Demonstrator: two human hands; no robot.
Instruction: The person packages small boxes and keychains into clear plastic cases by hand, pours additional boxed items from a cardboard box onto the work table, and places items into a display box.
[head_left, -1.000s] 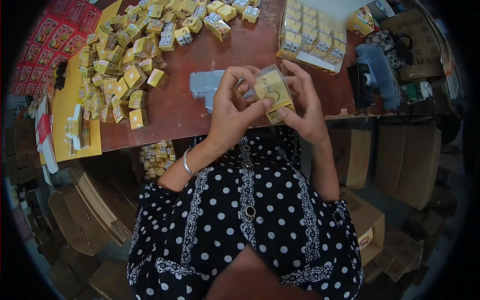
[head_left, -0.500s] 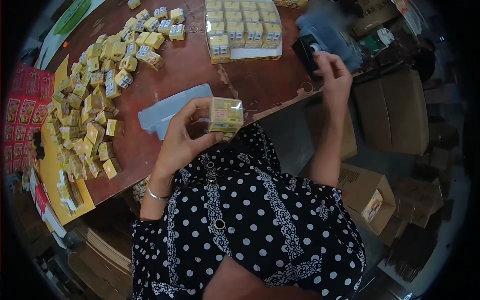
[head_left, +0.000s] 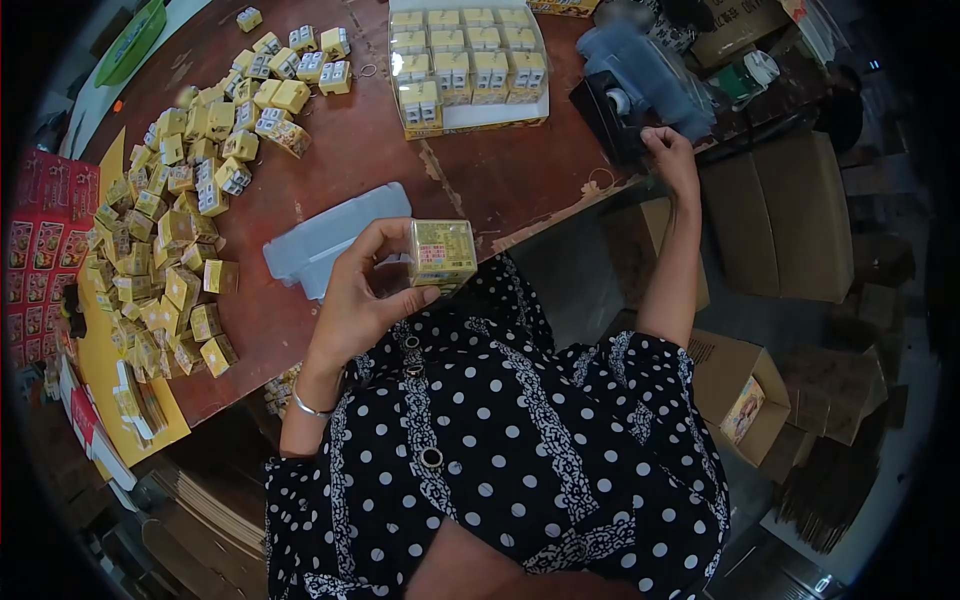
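Note:
My left hand (head_left: 365,285) holds a small yellow box (head_left: 443,250) with a glossy clear face, thumb below and fingers along its side. A printed panel with red and dark lettering is turned up. My right hand (head_left: 672,160) is at the table's right edge, thumb and fingertips pinched together by a black tape dispenser (head_left: 608,125) with a white core. What the fingertips pinch is too small to make out. Under and behind my left hand lies a clear plastic sheet or tray (head_left: 335,240). Beyond it stands a display box (head_left: 475,120) with rows of small yellow boxes.
Many small yellow boxes (head_left: 205,120) are heaped on the left of the red-brown table (head_left: 270,320). Bluish clear plastic (head_left: 645,75) lies behind the dispenser. A green basket (head_left: 133,42) stands far left. Cardboard boxes (head_left: 780,220) stand on the floor at right.
My right hand has moved down slightly, away from the dispenser's white core to its near edge. My left hand has tilted the box so its printed panel shows more fully. The view has shifted a little.

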